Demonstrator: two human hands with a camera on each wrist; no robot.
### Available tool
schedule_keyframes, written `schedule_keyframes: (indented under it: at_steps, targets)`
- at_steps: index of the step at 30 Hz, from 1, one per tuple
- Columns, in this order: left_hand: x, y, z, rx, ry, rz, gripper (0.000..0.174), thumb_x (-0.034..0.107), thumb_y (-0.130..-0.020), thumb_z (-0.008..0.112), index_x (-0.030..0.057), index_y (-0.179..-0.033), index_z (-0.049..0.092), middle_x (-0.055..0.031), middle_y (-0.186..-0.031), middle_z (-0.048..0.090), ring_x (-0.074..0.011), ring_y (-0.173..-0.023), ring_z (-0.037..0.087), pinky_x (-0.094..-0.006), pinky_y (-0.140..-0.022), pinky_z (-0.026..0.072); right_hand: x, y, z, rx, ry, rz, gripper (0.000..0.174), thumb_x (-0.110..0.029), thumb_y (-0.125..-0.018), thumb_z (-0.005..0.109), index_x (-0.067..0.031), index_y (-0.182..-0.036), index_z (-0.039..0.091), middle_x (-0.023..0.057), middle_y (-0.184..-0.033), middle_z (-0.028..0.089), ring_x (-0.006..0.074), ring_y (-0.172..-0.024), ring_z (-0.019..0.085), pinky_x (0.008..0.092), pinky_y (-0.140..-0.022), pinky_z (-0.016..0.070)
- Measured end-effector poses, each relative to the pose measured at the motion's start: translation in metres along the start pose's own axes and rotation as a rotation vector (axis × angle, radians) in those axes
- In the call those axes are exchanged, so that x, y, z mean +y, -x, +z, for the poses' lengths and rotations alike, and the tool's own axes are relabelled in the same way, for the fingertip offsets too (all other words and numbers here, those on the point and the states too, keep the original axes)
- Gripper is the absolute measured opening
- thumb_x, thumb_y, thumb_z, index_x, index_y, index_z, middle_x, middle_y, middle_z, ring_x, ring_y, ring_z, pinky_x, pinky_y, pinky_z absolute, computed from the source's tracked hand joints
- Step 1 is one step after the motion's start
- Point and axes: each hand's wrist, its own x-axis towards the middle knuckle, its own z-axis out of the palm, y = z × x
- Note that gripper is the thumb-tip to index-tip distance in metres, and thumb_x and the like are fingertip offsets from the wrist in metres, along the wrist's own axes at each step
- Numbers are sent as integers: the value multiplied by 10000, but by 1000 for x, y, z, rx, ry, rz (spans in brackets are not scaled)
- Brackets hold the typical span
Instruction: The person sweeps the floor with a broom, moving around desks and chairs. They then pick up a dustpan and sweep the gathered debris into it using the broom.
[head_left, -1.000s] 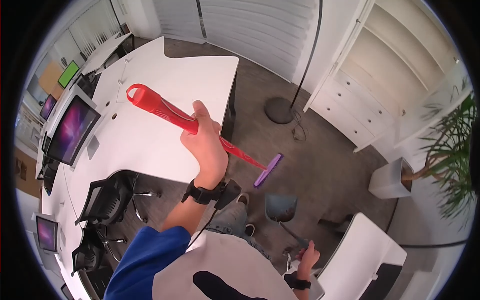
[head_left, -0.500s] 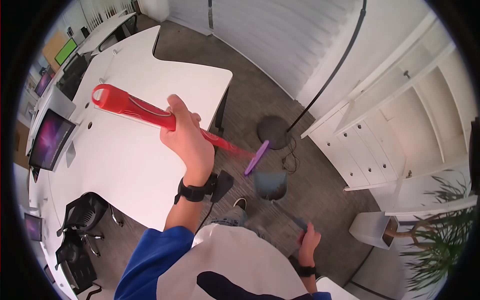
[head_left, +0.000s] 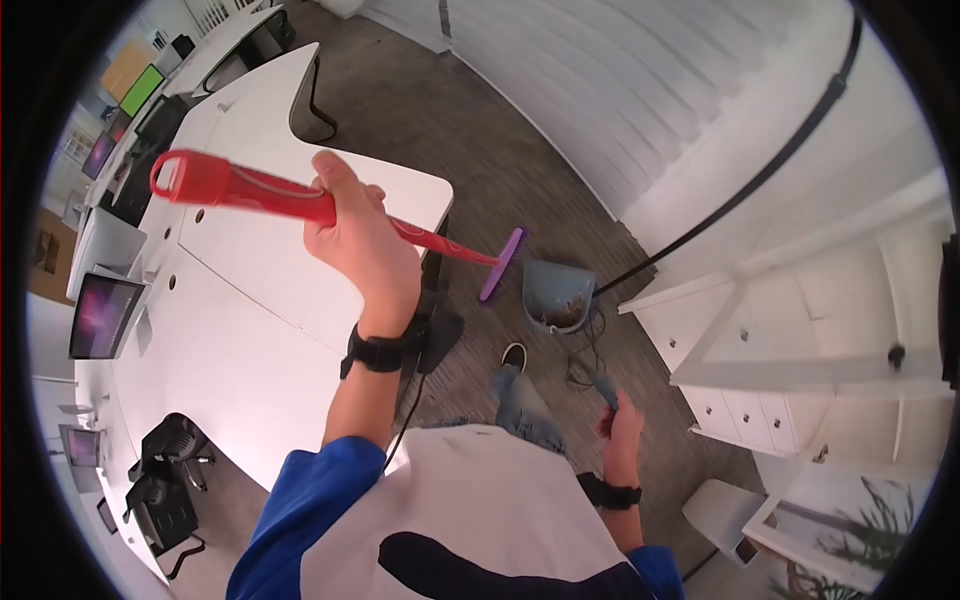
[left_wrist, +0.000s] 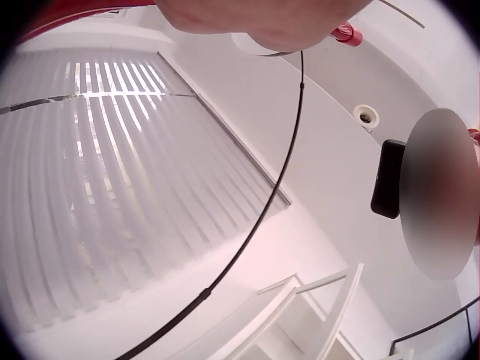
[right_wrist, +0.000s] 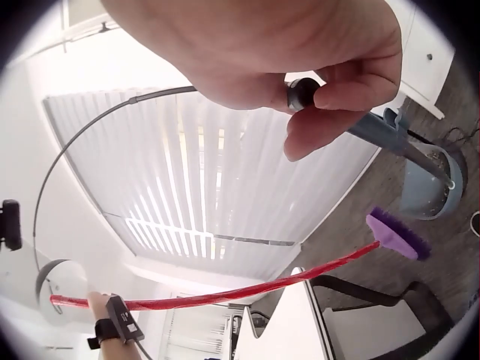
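L hand [head_left: 365, 248] grips broom [head_left: 430, 238], R hand [head_left: 623, 432] dustpan [head_left: 543, 284] w/ debris [head_left: 572, 312]

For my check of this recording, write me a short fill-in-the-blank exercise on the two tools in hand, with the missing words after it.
1. The left hand grips the broom, whose stick is coloured ____.
2. The broom head is coloured ____.
3. The right hand holds the dustpan by its ____.
4. In the head view, the broom head is to the ____ of the dustpan.

Missing words: red; purple; handle; left.
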Motion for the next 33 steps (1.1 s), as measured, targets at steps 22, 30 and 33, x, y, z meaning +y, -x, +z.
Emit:
schedule_keyframes:
  at_steps: [22,30,33]
  targets:
    - [-273,-325,190,389,-140,130,356,269,-891,498,93,-599,393,39,-501,318,-50,-453,297,-192,-452,279,-353,-292,303,-36,167,56,347,-344,-787,539,-43,-620,505,29,-474,456,160,-322,422,263,-312,308]
    - [-323,-439,231,468,-217,213,386,259,-910,461,86,-582,355,33,-510,289,-62,-441,253,-208,-506,338,-461,-374,424,-150,424,46,356,-346,-792,530,-41,-610,501,45,-479,466,174,-327,456,269,-300,313]
    - [-342,-484,240,529,-268,255,404,283,-910,458,88,-575,344,33,-499,276,-64,-441,241,-210,-517,338,-495,-409,481,-141,411,127,316,-329,-808,514,-66,-634,505,33,-486,462,161,-356,457,264,-330,348]
